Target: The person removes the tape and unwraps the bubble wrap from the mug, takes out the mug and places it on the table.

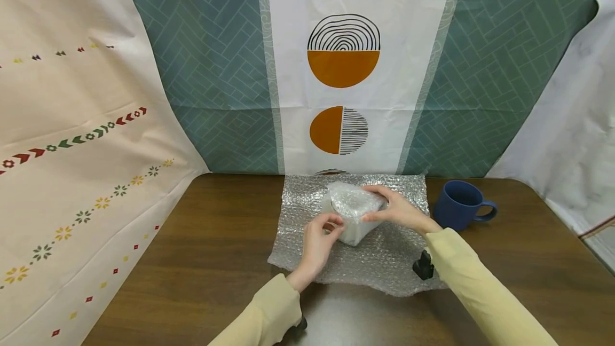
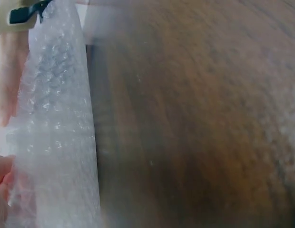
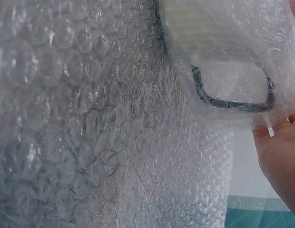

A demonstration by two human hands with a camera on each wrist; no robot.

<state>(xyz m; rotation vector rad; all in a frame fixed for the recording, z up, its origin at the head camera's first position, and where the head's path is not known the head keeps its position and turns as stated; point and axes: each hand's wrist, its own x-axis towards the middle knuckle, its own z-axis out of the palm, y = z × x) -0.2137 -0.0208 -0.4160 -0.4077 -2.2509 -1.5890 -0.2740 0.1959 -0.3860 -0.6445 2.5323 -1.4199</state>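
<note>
A whitish object wrapped in clear bubble wrap (image 1: 356, 202) stands on a flat bubble wrap sheet (image 1: 312, 260). Through the wrap in the right wrist view, a dark U-shaped outline (image 3: 233, 105) shows on a pale surface; I cannot tell the object's kind. My left hand (image 1: 319, 239) is at the bundle's near left side, thumb and index finger pinching the wrap. From the right, my right hand (image 1: 394, 210) grips the bundle, fingers over its far side and thumb nearer me. Wrap covers most of the object.
A blue mug (image 1: 458, 204) stands right of the sheet, its handle pointing right. The sheet lies on a brown wooden table (image 1: 216, 239), reaching its back edge. Fabric hangs behind the table (image 1: 336, 138) and at both sides. A small black device (image 1: 424, 266) sits below my right wrist.
</note>
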